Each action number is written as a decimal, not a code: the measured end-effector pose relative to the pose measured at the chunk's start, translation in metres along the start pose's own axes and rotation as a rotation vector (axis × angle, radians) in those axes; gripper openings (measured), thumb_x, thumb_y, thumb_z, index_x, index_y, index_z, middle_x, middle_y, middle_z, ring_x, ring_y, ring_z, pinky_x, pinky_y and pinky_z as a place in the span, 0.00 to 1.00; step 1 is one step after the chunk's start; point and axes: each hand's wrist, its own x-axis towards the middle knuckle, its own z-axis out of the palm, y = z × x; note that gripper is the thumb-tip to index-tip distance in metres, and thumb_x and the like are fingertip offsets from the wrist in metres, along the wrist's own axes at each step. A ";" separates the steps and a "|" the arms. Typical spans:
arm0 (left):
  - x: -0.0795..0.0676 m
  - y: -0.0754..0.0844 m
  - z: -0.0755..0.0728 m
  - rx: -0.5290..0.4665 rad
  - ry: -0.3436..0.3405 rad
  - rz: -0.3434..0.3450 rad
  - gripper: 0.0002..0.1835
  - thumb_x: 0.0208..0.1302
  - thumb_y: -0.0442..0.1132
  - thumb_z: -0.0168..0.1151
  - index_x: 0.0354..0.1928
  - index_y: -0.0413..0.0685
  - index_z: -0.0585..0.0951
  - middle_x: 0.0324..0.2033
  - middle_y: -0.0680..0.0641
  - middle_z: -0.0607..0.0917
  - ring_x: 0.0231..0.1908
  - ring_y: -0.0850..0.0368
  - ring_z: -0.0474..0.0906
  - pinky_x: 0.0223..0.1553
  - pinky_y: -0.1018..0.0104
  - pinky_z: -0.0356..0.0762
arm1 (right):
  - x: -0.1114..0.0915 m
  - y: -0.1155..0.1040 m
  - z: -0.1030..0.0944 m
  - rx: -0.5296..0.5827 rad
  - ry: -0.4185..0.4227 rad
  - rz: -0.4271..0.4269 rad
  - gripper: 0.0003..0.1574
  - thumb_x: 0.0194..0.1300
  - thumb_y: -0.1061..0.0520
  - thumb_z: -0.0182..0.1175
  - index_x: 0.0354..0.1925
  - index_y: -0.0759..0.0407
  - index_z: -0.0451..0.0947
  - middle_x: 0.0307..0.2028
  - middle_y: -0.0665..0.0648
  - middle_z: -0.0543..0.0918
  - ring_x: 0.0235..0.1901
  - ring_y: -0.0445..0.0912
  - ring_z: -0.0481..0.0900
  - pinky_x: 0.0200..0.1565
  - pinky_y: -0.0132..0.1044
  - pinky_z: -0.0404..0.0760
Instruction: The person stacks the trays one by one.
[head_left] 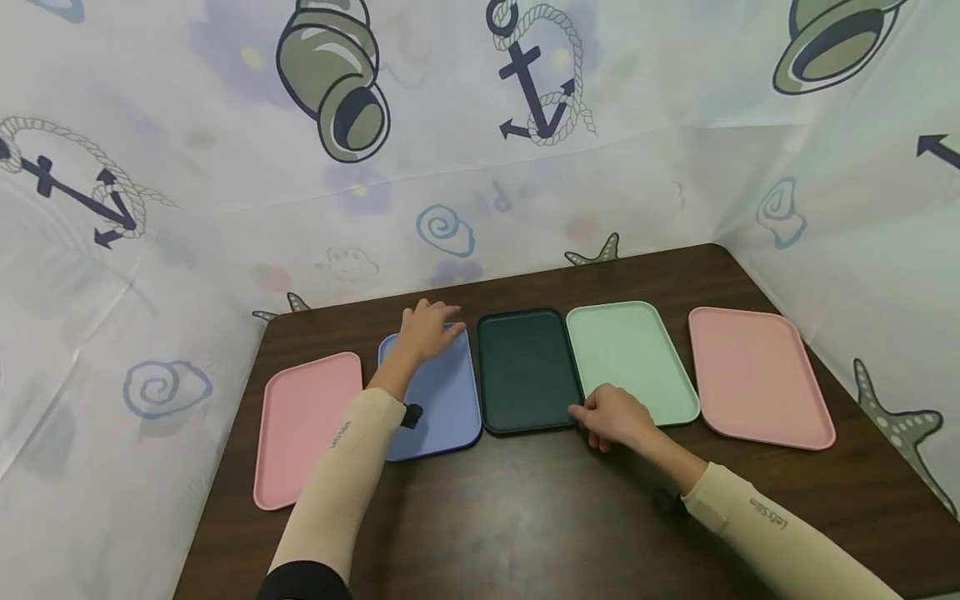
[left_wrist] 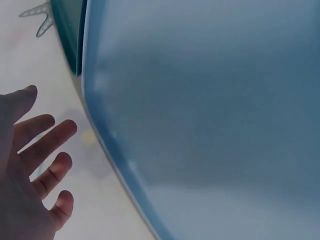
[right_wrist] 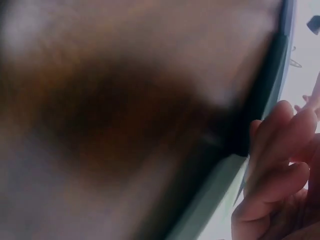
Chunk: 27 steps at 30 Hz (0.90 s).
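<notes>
My left hand (head_left: 427, 329) reaches over the far part of a blue tray (head_left: 442, 400), fingers spread and holding nothing. In the left wrist view the fingers stand apart from the blue tray's rim (left_wrist: 120, 170). At the near right corner of a dark green tray (head_left: 528, 367) is my right hand (head_left: 618, 417), its fingers bent. One fingertip appears to meet that corner; whether it pinches the rim is hidden. A mint green tray (head_left: 630, 358) lies directly right of the dark green one, just beyond the right hand.
A pink tray (head_left: 307, 417) lies at the left of the row, partly behind the left forearm. Another pink tray (head_left: 757, 375) is at the right end. All rest on a dark brown wooden table (head_left: 517, 517), with patterned cloth (head_left: 450, 183) behind and at the sides.
</notes>
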 end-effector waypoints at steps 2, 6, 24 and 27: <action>0.003 0.004 0.008 -0.001 -0.026 0.000 0.26 0.72 0.53 0.56 0.66 0.51 0.75 0.54 0.48 0.81 0.44 0.49 0.67 0.41 0.51 0.60 | -0.002 0.003 0.005 -0.011 0.007 0.014 0.29 0.69 0.47 0.59 0.12 0.55 0.77 0.08 0.48 0.75 0.11 0.44 0.76 0.17 0.39 0.71; 0.011 0.012 0.019 -0.022 -0.061 0.005 0.25 0.72 0.51 0.55 0.65 0.47 0.75 0.53 0.45 0.81 0.46 0.46 0.69 0.44 0.48 0.65 | -0.002 0.004 0.009 -0.028 0.027 0.022 0.30 0.68 0.47 0.60 0.10 0.54 0.76 0.07 0.48 0.74 0.10 0.44 0.76 0.15 0.38 0.69; 0.031 0.030 0.039 -0.163 -0.045 -0.140 0.20 0.69 0.41 0.60 0.60 0.43 0.79 0.37 0.46 0.83 0.39 0.48 0.76 0.43 0.53 0.73 | 0.003 0.000 0.009 -0.072 0.146 0.084 0.28 0.63 0.54 0.56 0.06 0.54 0.73 0.04 0.47 0.72 0.10 0.46 0.73 0.13 0.36 0.64; 0.033 0.029 0.040 -0.197 -0.033 -0.156 0.20 0.69 0.40 0.59 0.60 0.41 0.79 0.38 0.44 0.84 0.36 0.49 0.78 0.39 0.54 0.75 | 0.006 0.001 0.006 -0.041 0.153 0.093 0.27 0.61 0.55 0.55 0.06 0.54 0.73 0.04 0.48 0.73 0.11 0.46 0.74 0.13 0.35 0.62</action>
